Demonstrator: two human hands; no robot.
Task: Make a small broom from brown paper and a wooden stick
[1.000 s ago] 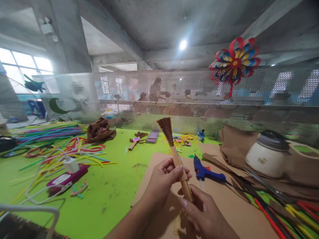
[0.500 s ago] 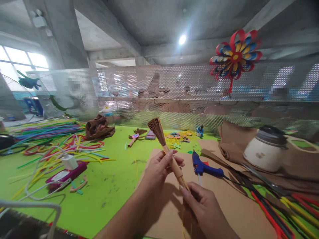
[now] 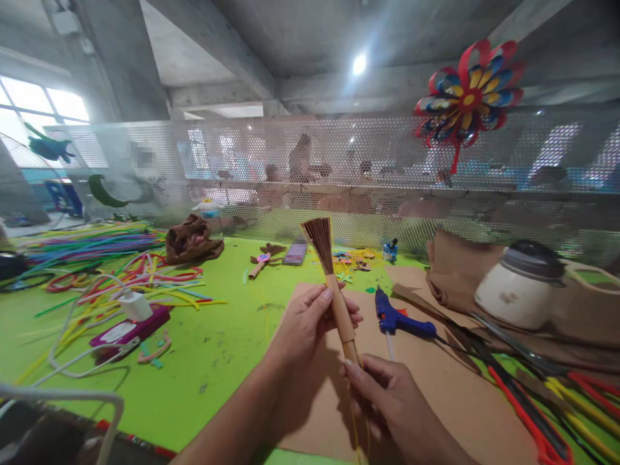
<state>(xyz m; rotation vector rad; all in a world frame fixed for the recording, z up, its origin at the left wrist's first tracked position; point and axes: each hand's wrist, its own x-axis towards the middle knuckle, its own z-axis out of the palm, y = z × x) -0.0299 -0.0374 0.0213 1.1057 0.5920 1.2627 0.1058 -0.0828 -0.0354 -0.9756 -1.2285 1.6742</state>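
Both of my hands hold a small brown fan-shaped paper piece with a tan rolled-paper handle (image 3: 343, 323), its pleated, brush-like head (image 3: 320, 242) spread at the top. It stands nearly upright above a sheet of brown paper (image 3: 465, 400). My left hand (image 3: 312, 316) is closed round the handle's upper part, just under the head. Lower down, my right hand (image 3: 380, 391) pinches the handle's bottom end. A thin yellow thread (image 3: 354, 426) hangs below the right hand. Right of the handle, a blue glue gun (image 3: 400, 320) lies on the paper.
Scissors with red handles (image 3: 527, 413) and a cream lidded pot (image 3: 520, 287) stand at the right. Colourful pipe cleaners (image 3: 101, 248) and a purple power strip (image 3: 130, 329) with white cables lie left. A similar small piece (image 3: 260, 261) and star cut-outs lie behind. A perforated screen (image 3: 271, 161) borders the table.
The fan-shaped piece has turned from leaning left to more upright, its head shifting right. Both hands keep their grip. The view has shifted slightly.
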